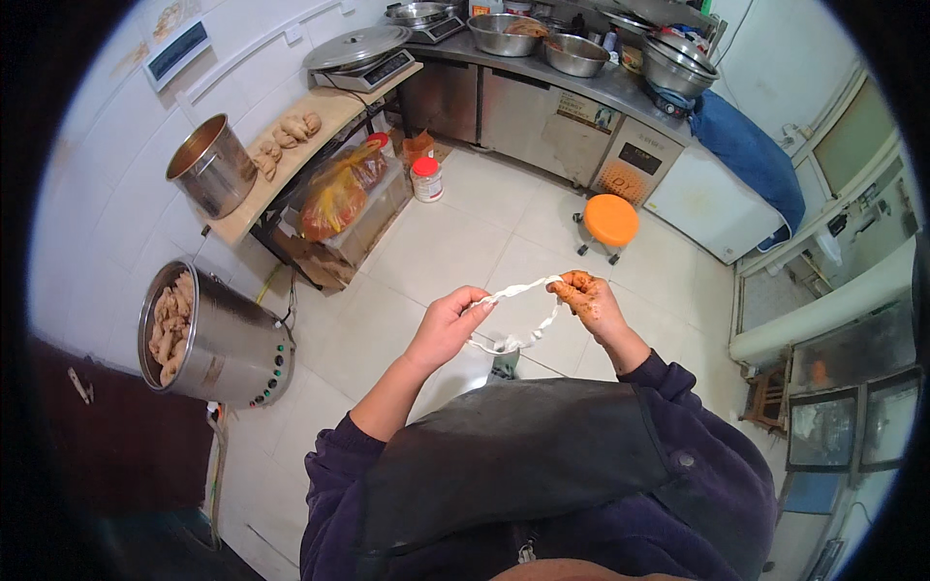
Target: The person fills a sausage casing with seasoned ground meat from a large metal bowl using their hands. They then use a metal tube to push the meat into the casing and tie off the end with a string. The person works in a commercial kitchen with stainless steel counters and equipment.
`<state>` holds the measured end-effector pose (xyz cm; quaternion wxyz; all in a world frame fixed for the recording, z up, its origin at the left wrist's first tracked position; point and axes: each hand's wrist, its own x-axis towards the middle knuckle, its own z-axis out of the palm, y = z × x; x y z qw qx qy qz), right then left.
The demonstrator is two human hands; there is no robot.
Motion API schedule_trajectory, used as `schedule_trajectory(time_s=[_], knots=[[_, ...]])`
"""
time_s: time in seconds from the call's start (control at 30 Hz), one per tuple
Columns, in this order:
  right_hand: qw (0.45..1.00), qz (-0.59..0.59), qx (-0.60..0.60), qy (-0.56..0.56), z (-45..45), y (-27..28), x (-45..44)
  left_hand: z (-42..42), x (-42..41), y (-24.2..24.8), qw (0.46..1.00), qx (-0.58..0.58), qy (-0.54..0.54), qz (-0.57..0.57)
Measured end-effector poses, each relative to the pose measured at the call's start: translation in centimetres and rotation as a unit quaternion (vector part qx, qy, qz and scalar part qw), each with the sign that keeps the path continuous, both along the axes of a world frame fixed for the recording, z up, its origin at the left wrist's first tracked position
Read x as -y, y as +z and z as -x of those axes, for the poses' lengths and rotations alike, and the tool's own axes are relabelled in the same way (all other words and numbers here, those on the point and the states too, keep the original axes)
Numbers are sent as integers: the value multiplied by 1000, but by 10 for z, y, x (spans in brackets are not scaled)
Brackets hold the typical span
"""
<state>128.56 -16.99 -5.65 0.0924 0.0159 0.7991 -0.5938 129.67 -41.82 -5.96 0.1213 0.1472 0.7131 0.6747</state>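
Observation:
A loop of thin white material [517, 289], twisted like a cord, is stretched between my two hands above the floor. My left hand [447, 327] pinches its left side between thumb and fingers. On the far right side, my right hand [590, 301] grips it; orange-brown sauce or seasoning coats the fingers and thumb. The near part of the loop sags and looks knotted or bunched. Whether it is plastic or cloth, I cannot tell. Below my hands, a black apron [523, 457] covers my dark purple sleeved top.
An orange wheeled stool [611, 219] stands ahead on the tiled floor. At left are a steel electric pot [236, 348] full of pale knobbly food pieces and a wooden worktop [251, 207] bearing a tall pot [212, 165]. Steel bowls [503, 36] line the back counter.

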Motion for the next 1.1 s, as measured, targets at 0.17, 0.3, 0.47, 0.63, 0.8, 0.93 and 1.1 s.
schedule_trajectory(time_s=[0.17,0.3,0.47,0.63,0.8,0.93,1.1], knots=[[962,274,-4,20,89,-31,-9,94,-5,9,999,35,-1,-22],[853,516,68,24,170,-9,-7,171,-9,23,985,130,2,-115],[883,455,46,104,270,-11,-24,258,-10,28,926,255,-10,-280],[988,58,-130,64,349,-4,-32,334,7,26,982,170,81,-30],[965,-128,-178,144,431,-9,-36,424,1,19,996,54,63,40],[935,-140,-280,169,492,1,-17,513,-19,8,993,-68,-51,77],[979,105,-88,153,568,13,8,613,-41,25,966,-172,-140,133]])
